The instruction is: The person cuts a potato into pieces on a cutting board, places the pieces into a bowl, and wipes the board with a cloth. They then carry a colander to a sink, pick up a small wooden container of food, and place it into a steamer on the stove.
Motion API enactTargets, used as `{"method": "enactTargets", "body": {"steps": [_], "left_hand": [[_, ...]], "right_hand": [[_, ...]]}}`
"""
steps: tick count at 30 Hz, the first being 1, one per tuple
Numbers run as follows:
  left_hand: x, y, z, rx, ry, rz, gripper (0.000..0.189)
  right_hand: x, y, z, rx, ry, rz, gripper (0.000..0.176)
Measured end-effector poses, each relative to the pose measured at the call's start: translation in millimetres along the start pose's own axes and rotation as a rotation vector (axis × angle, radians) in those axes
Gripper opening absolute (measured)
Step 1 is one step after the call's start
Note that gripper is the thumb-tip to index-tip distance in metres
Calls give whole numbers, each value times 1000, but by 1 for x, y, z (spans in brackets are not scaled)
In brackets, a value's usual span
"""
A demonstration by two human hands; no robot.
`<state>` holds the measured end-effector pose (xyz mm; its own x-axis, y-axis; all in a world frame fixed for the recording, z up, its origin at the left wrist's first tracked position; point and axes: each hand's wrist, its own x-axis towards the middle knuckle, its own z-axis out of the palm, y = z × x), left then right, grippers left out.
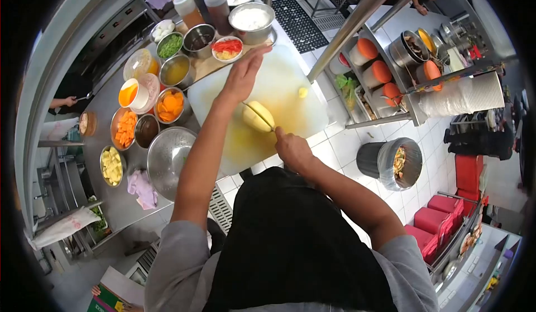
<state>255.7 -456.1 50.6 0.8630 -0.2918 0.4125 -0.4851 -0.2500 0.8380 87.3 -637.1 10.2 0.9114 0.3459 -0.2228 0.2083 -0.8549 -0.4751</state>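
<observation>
A yellow, oblong peeled fruit or vegetable point(255, 120) lies on the white cutting board point(304, 123), which is stained yellow around it. The thin edge of a knife point(259, 115) runs lengthwise through it, from its far end towards me. My right hand point(294, 151) is closed around the knife's handle at the near end. Beyond the piece, my left hand point(243, 76) is held over the board with its fingers stretched out and nothing in them. A small yellow scrap point(302, 92) rests near the board's right side.
Left of the board stand a steel colander point(171, 188), a bowl of orange cubes point(125, 129), a bowl of yellow cubes point(111, 167) and a lilac cloth point(143, 190). Squeeze bottles point(188, 12) and a pot of white contents point(251, 23) are behind. A lined bin point(385, 164) stands at right.
</observation>
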Motion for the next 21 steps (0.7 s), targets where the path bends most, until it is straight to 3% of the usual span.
{"method": "enactTargets", "body": {"steps": [3,5,15,17,21], "left_hand": [[-42,31,-3,40,-160,-91,31],[-77,19,9,351,-355,151,26],[-81,0,13,472,-232,151,19],[-90,-6,18,473,-81,218,18],[-74,-6,11,464,-115,159,23]], "right_hand": [[2,-1,-2,-12,-19,27,17],[3,-3,-1,-18,-53,53,18],[31,1,22,-49,-9,-11,14],[34,2,20,-64,-31,24,15],[19,20,1,63,-125,27,23]]}}
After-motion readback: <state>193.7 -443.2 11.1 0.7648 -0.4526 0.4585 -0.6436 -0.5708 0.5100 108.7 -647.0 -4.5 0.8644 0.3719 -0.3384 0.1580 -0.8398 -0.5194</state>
